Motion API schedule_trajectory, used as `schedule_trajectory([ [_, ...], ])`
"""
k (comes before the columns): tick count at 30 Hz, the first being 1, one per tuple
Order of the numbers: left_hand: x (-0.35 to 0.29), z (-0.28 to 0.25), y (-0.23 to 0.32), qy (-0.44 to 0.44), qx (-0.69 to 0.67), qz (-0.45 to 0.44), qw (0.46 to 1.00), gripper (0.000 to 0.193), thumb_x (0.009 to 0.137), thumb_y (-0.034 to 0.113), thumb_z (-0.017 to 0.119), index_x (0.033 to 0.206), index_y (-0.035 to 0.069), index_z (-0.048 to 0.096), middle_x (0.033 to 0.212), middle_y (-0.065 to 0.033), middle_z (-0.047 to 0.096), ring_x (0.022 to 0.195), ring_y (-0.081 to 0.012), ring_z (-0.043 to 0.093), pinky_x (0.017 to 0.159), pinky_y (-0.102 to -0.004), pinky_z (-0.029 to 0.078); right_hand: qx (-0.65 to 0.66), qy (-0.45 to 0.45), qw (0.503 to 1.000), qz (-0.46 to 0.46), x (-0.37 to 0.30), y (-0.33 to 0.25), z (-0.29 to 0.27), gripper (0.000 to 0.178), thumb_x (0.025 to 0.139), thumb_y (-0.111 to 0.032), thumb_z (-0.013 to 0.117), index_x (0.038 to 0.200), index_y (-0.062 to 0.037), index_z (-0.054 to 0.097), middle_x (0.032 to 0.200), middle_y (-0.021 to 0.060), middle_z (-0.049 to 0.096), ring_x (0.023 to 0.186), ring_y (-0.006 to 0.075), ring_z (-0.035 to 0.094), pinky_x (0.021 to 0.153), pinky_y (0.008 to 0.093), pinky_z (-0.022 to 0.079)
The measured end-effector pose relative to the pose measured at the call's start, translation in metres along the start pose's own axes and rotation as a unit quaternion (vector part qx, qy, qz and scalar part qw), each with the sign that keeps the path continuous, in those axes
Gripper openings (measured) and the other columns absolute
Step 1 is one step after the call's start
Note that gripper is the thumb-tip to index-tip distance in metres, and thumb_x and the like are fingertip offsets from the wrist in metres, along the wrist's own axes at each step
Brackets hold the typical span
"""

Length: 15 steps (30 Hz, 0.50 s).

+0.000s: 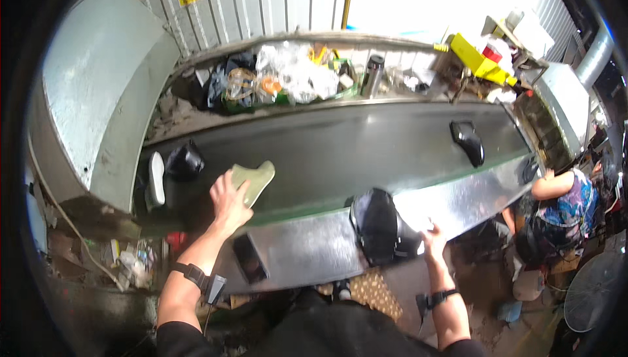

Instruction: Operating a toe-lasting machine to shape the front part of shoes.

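My left hand [229, 205] is over the dark conveyor belt [327, 161], its fingers closed on a pale yellow-green shoe last [256, 180]. Lower down and to the right, a glossy black boot [376, 226] lies at the metal ledge [307, 246], its narrower end toward my right hand [434, 239]. That hand is closed at this end; glare washes out some of its fingers. Left of the last, a black shoe piece [185, 160] and a whitish sole-shaped piece [156, 179] rest on the belt. Another black boot [468, 142] lies at the belt's far right.
A dark phone-like slab [250, 257] lies on the ledge near my left forearm. Behind the belt are a bin of plastic bags [288, 79], a flask [373, 76] and a yellow box [481, 61]. Metal hoods [98, 89] flank the belt. A person [566, 203] sits at the right.
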State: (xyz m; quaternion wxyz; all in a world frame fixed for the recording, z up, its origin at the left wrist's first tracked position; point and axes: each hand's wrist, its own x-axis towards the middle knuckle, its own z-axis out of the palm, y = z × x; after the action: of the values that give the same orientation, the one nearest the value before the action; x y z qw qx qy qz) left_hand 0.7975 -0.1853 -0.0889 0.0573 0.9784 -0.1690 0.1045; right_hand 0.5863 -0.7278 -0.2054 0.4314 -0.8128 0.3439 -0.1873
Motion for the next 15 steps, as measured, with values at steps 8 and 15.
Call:
schedule_trajectory([
  [8, -0.104, 0.009, 0.157, 0.028, -0.022, 0.235, 0.971, 0.05, 0.059, 0.029, 0.073, 0.108, 0.019, 0.064, 0.134, -0.013, 0.045, 0.129, -0.0319, 0.036, 0.101, -0.053, 0.029, 0.293, -0.067, 0.94, 0.159, 0.031, 0.017, -0.015, 0.049, 0.084, 0.006, 0.064, 0.131, -0.001, 0.051, 0.086, 0.0116, 0.066, 0.067, 0.017, 0.064, 0.057, 0.0265, 0.052],
  [15, -0.171, 0.067, 0.242, 0.098, -0.01, 0.266, 0.959, 0.05, 0.072, 0.027, 0.071, 0.122, 0.024, 0.063, 0.134, -0.0071, 0.045, 0.128, -0.024, 0.034, 0.099, -0.0488, 0.026, 0.46, -0.265, 0.786, 0.317, -0.019, 0.004, -0.018, 0.061, 0.09, -0.016, 0.071, 0.143, -0.0286, 0.044, 0.137, 0.0028, 0.052, 0.125, 0.029, 0.051, 0.101, 0.0569, 0.044],
])
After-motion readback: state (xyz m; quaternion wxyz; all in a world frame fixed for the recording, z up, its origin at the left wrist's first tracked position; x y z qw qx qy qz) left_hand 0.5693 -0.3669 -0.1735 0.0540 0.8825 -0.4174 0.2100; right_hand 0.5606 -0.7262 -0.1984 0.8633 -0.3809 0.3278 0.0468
